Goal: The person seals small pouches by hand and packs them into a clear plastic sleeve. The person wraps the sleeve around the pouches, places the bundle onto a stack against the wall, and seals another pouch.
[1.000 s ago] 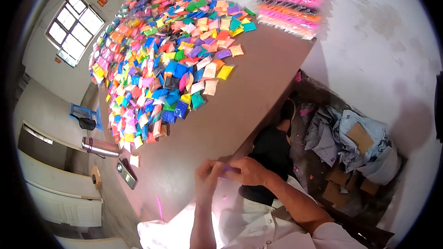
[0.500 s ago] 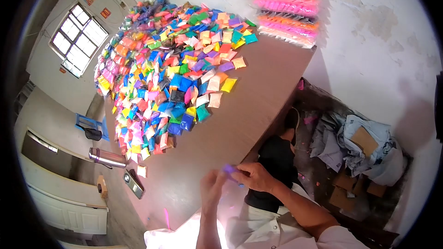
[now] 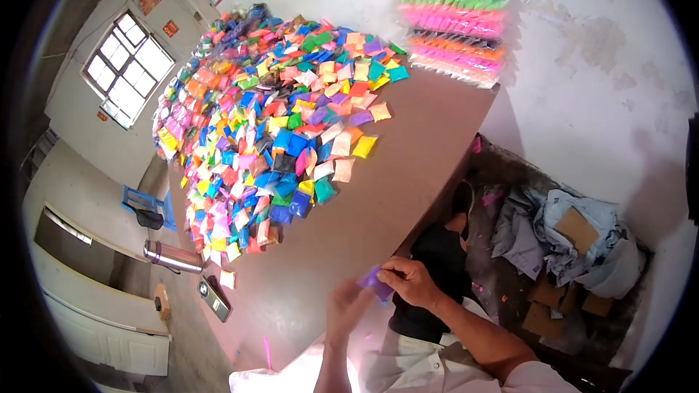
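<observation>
At the table's near edge, my right hand (image 3: pixel 409 280) pinches a small purple packet (image 3: pixel 376 284) between thumb and fingers. My left hand (image 3: pixel 346 308) is close against the packet's other side, but motion smears its fingers, so whether it grips cannot be made out. Beyond my hands, a large heap of small colourful packets (image 3: pixel 291 145) covers the far left of the brown table (image 3: pixel 378 196). One pale packet (image 3: pixel 228 279) lies apart, near a phone (image 3: pixel 213 298).
A metal flask (image 3: pixel 172 256) lies at the table's left edge. Long bundles of coloured packets (image 3: pixel 455 22) are stacked at the back, against the wall. Grey bags (image 3: pixel 575 240) and cardboard pieces (image 3: pixel 546 320) sit on the floor to the right. A thin pink strip (image 3: pixel 267 353) lies near me.
The purple packet now shows more of its face, slightly further right. My left hand has shifted a little downward and the right hand slightly rightward. The whole view has tilted slightly.
</observation>
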Available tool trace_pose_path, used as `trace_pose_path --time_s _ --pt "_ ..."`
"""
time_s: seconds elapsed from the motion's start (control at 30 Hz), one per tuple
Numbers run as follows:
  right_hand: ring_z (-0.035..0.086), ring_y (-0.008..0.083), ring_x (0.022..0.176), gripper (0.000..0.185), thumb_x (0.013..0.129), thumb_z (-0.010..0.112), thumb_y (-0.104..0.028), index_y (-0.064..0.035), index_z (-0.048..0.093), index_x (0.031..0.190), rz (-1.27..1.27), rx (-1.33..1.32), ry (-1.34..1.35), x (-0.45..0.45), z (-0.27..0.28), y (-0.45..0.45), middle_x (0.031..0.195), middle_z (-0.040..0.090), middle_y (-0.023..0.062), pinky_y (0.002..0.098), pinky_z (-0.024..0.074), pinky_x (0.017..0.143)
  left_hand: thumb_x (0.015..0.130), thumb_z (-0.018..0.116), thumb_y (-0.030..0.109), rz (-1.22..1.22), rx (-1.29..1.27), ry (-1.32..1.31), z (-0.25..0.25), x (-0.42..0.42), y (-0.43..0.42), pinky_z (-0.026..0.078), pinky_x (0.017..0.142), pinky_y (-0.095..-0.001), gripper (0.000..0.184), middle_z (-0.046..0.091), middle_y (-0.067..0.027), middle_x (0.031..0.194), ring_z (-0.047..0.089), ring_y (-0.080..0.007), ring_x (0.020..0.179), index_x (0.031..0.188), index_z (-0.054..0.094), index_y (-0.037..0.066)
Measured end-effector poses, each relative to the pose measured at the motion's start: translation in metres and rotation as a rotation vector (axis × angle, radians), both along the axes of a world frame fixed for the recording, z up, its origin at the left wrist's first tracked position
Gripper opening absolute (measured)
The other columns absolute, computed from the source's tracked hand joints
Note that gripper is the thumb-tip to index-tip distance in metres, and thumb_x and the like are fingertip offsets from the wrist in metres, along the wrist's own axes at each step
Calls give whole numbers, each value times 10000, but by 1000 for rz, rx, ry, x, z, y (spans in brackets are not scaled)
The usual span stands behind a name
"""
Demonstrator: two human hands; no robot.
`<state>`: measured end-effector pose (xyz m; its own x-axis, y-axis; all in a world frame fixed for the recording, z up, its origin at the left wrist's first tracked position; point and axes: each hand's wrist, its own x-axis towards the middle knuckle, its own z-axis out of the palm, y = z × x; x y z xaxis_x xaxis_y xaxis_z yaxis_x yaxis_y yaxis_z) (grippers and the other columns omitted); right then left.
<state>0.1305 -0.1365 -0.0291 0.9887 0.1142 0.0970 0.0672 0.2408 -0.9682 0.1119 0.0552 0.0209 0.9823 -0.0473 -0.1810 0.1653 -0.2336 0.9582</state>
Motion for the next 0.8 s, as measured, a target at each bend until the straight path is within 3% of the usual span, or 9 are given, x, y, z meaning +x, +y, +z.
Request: trace_pose_path --time_s 0.03,0.1,0.23,0.3,0.5,0.53,0.6,0.73,0.8 --pt "665 103 859 161 1011 720 -145 3 755 1063 -6 -4 -1 0 1 0 933 712 32 284 549 777 972 774 228 -6 -4 -1 3 0 -2 510 667 -260 238 724 -6 872 638 -82 781 1031 771 -3" --pt "561 38 756 103 1019 740 -114 -11 745 1021 -51 47 -21 0 3 3 849 617 -29 233 476 677 1002 750 191 -80 311 6 7 1 -4 420 668 -230 212 634 58 813 522 -41 746 1037 758 -18" --pt "557 36 755 119 1015 750 -136 -17 750 1021 -20 62 -16 -2 13 5 830 615 -34 235 472 671 1002 750 186 -72 134 13 7 -1 -3 401 642 -237 205 629 61 804 508 -38 739 1046 756 -14" --pt "542 30 748 136 1009 762 -155 -20 754 1015 144 57 2 -5 29 -2 807 606 -49 237 457 655 1005 743 181 -22 -43 -8 21 -4 -12 403 642 -236 196 640 59 805 515 -38 743 1041 758 -11" --pt "534 23 726 130 1009 763 -151 -22 756 1005 16 -11 -23 -1 1 0 811 619 -71 241 438 629 990 760 185 -134 91 -54 22 -2 -11 460 711 -226 202 706 40 865 587 -47 793 1078 770 3" --pt "534 23 726 130 1009 763 -151 -22 756 1005 15 -12 -23 -1 0 0 811 619 -71 241 438 629 990 760 185 -135 89 -55 21 -3 -13 460 711 -226 202 706 40 865 587 -47 793 1078 770 3" --pt "646 106 813 204 1003 747 -166 26 739 1072 35 0 43 0 1 -2 867 712 50 289 541 754 972 773 175 -174 367 -156 21 -4 -17 470 699 -236 206 717 29 875 595 -55 784 1108 783 21" --pt "654 105 839 214 1003 750 -169 24 745 1094 70 47 58 0 6 0 889 720 39 284 545 768 962 775 163 -98 190 -27 2 -2 -10 479 682 -250 209 724 14 879 596 -66 772 1122 792 30" --pt "661 105 848 222 1005 747 -174 25 749 1103 98 244 84 0 5 4 900 724 29 284 551 778 967 776 168 -123 199 20 11 0 -8 496 687 -262 205 736 -7 888 607 -74 780 1109 792 20"
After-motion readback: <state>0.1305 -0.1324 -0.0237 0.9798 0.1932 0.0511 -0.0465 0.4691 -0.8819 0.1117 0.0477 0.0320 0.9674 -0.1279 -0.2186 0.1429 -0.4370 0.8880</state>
